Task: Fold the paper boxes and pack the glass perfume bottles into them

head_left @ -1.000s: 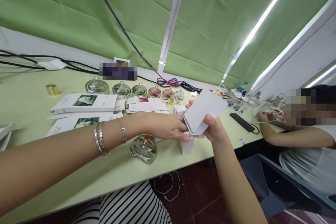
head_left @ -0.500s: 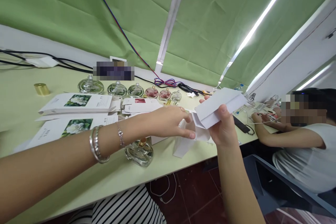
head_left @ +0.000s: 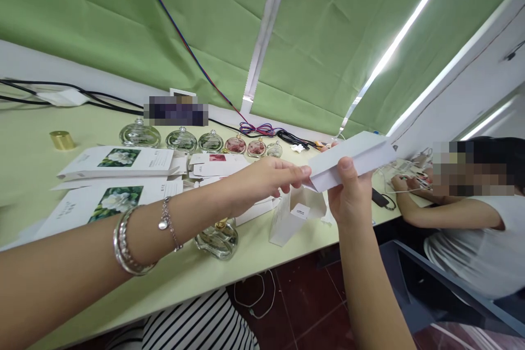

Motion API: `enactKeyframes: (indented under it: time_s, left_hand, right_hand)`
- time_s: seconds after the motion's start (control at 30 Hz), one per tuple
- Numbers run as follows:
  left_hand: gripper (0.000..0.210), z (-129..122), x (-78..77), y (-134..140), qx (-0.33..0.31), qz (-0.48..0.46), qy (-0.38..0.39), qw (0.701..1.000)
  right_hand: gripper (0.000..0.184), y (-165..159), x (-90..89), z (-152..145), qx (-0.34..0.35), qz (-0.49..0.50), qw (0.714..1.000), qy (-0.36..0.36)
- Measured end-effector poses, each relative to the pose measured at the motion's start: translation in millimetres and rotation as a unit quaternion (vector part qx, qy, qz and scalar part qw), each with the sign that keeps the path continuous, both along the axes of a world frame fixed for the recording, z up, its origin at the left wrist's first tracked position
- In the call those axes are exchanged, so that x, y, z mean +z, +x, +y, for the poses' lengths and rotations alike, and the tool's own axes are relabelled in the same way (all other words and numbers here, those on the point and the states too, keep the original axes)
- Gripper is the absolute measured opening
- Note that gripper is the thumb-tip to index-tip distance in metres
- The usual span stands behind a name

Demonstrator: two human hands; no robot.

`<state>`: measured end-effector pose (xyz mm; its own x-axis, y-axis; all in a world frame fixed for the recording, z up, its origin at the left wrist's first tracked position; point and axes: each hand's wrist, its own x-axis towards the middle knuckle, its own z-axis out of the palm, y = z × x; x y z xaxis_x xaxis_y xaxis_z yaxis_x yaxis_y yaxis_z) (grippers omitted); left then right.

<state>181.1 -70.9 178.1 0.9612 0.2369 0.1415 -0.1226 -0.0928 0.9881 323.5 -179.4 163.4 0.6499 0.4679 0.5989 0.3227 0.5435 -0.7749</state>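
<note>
Holding a white box (head_left: pixel 363 149) — the right hand (head_left: pixel 351 199), left fingers (head_left: pixel 296 175) touching.

Workshop: long table (head_left: pixel 28 164), bottles (head_left: pixel 211 142), cartons (head_left: pixel 118 158)

Bare tabletop (head_left: pixel 252 241) leaves passage between the front bottle (head_left: pixel 218 239) and open box (head_left: pixel 285 222).

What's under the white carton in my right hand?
Your right hand grips the white carton from below; another white box sits lower left. The face against your hand is hidden.
</note>
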Motion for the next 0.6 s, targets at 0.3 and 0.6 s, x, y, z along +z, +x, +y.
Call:
enactKeyframes:
  time_s: [0.3, 0.6]
  left_hand:
    - [0.034, -9.1, 0.0, 1.7, -0.038, 0.025, -0.155, 0.987]
    - [0.028, -12.8, -4.1, 3.2, -0.022, 0.033, -0.206, 0.978]
  right_hand:
    - [0.073, -6.2, 1.1, 0.1, -0.021, 0.003, 0.998, 0.058]
    - [0.076, -2.4, -0.5, -3.3, -0.012, -0.031, 0.998, 0.047]
